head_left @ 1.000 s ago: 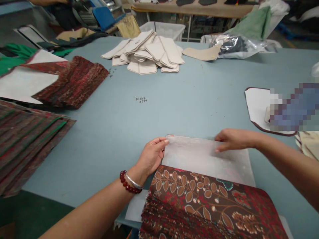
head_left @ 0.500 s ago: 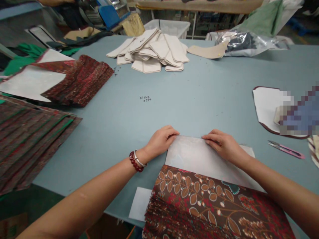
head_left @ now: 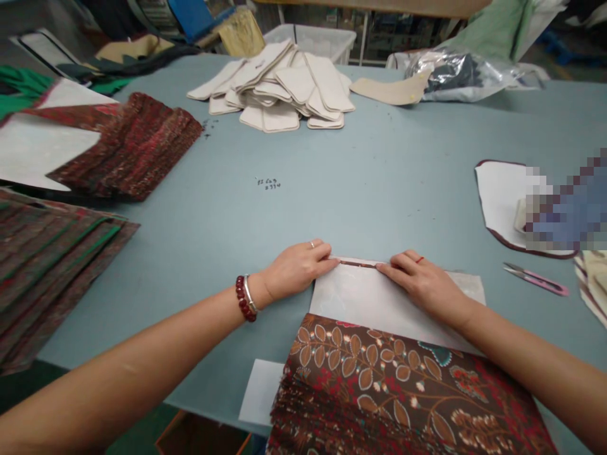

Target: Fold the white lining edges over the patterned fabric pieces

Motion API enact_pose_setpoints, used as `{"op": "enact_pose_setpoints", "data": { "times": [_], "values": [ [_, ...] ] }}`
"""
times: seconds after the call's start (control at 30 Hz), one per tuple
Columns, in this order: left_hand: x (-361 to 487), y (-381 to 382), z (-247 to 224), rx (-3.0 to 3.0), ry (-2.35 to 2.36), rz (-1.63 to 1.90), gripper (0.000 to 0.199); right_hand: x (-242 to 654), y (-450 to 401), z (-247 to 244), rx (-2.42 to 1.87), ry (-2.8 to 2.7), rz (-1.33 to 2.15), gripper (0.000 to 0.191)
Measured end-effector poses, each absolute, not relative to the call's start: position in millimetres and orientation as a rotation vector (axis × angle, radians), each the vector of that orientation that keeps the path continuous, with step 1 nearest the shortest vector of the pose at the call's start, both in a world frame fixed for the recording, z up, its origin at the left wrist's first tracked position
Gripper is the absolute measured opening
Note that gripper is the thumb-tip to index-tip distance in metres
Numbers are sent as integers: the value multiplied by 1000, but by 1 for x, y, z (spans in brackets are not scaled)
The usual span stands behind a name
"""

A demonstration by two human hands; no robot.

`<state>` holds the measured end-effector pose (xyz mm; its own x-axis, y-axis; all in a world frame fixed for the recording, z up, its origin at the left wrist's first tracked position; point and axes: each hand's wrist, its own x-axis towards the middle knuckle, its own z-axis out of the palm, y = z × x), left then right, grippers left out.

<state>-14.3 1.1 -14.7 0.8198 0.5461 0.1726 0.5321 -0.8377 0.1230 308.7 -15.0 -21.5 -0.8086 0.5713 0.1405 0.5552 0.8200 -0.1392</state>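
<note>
White backing sheet (head_left: 393, 303): long axis crosswise, far edge maroon-trimmed | left hand (head_left: 296, 270), right hand (head_left: 420, 285): fingertips inward on that edge, pinch unclear | brown floral fabric (head_left: 393, 379) over near edge

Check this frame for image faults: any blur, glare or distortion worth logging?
Head view: a pixelated block covers the right side beside the white panel; the plastic bag shows glare; wide-angle stretching bends the left forearm; the fabric stack at left looks slightly soft.
</note>
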Motion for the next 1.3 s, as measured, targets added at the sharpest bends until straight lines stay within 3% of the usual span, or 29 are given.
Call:
{"op": "enact_pose_setpoints", "data": {
  "times": [0.17, 0.4, 0.63, 1.07, 1.2, 1.3],
  "values": [
    [6, 8, 8, 2810, 837, 73, 41, 295, -11, -4, -961, -3013, 51, 48],
    [-8, 5, 6, 2706, 844, 157, 29, 326, -9, 2, -971, -2992, 249, 30],
    [-26, -2, 3, 2908, 883, 55, 28, 377, -18, 0, -1021, -2939, 254, 30],
    [-43, -22, -23, 2857, 1116, 304, 51, 490, -42, -9, -1294, -2751, 258, 35],
    [-43, -26, -31, 2860, 1157, 322, 53, 470, -43, 1, -1552, -2424, 321, 27],
    [-43, -28, -33, 2835, 1176, 333, 52, 436, -40, 10, -1698, -2252, 591, 28]
  ]
}}
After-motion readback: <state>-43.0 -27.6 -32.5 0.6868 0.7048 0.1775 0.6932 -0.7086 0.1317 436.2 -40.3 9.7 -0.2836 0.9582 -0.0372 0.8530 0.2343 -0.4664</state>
